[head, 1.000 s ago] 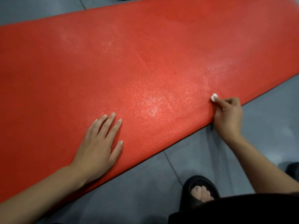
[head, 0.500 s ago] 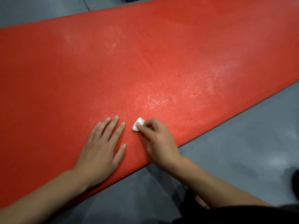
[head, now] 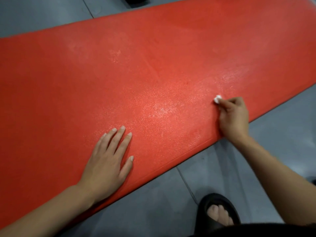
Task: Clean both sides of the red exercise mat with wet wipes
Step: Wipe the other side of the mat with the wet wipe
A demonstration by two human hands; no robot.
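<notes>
Pressing flat with fingers spread, the left hand (head: 106, 161) pins the red exercise mat (head: 153, 69), which lies on the grey floor (head: 153, 211), long axis left to right. Further right, the right hand (head: 233, 117) pinches a balled wet wipe (head: 217, 99) against the mat near its near edge; unwiped mat stretches rightward.

The mat (head: 153, 69) ran out of view at the left and right edges, so neither end showed, and its underside was hidden. The wipe (head: 217, 99) was mostly buried in the curled fingers (head: 229, 104) of the right hand (head: 234, 117); only a small white wad stuck out, too small to tell its folds. The left hand (head: 106, 161) covered the mat beneath its palm. A dark thing (head: 136, 0) was cut off by the top edge, perhaps a base of some kind. The sandal (head: 217, 211) was partly hidden by dark clothing (head: 256, 230) at the bottom edge.
</notes>
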